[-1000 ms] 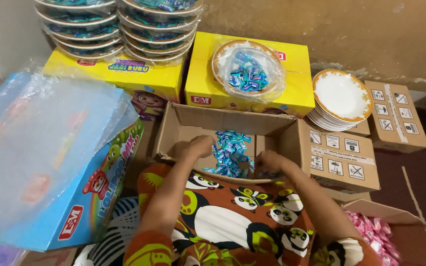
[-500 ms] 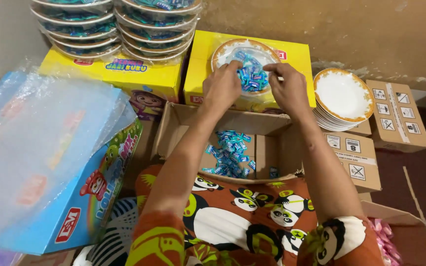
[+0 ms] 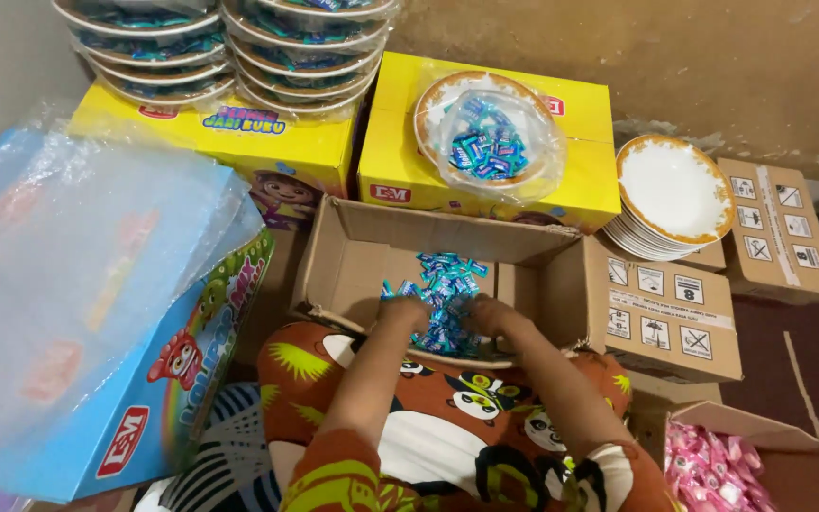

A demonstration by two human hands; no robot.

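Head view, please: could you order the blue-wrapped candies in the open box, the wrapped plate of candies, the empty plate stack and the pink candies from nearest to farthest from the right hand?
From the right hand:
1. Blue-wrapped candies, touching it, in the open box.
2. Wrapped plate of candies, straight beyond, on the yellow box.
3. Empty plate stack and pink candies, far right: too close to call.

Probably home packing corner: stacked cartons

Both forearms bare; left hand and right hand without gloves, rings or watch. Short sleeves end near the elbows, orange-brown with yellow-green leaf print and white patches. The garment over the lap is the same orange-brown, printed with black-and-white cartoon pandas and yellow-green fronds.
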